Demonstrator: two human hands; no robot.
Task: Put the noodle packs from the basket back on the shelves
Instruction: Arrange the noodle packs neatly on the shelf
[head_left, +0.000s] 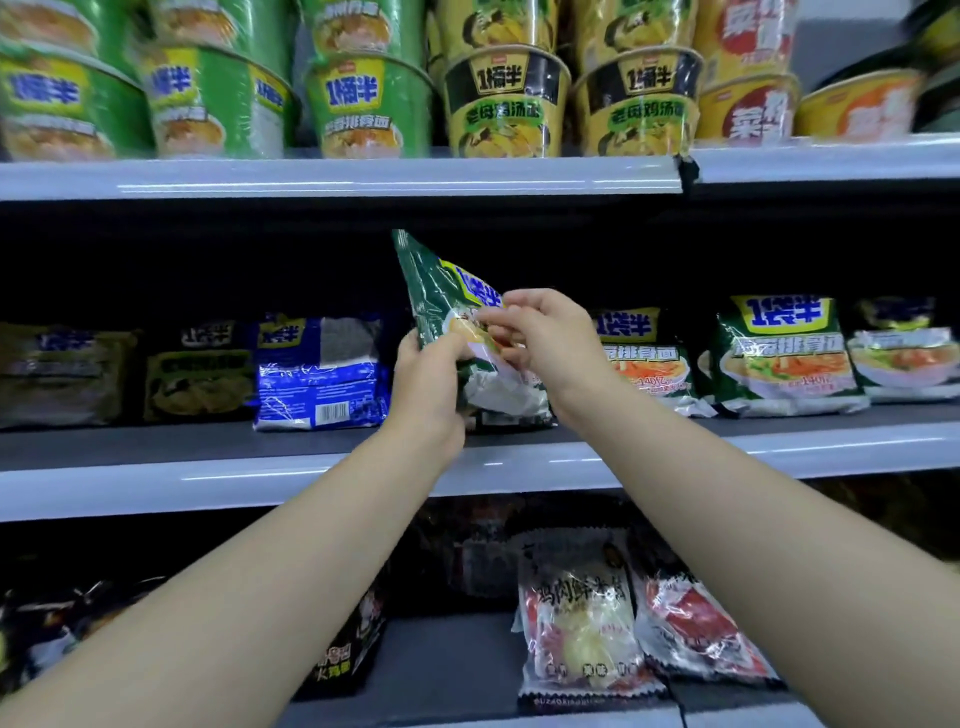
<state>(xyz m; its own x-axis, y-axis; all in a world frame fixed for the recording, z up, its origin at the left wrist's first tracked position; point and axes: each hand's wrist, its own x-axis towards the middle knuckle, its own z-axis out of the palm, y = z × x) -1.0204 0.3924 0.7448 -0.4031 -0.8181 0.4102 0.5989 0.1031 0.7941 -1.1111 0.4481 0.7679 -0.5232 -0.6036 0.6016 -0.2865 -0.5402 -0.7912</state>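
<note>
A green noodle pack (441, 291) stands tilted on the middle shelf (779, 447), its lower end down on the shelf board. My left hand (428, 384) grips its lower left side. My right hand (540, 338) pinches its front near the middle with curled fingers. More green packs of the same kind (784, 353) lie just to the right on the same shelf. The basket is out of view.
A blue pack (322, 374) and dark packs (197, 379) lie left of my hands. Green and yellow cup noodles (363, 104) fill the upper shelf. Red-and-white packs (582, 623) and black packs (348, 654) lie on the lower shelf.
</note>
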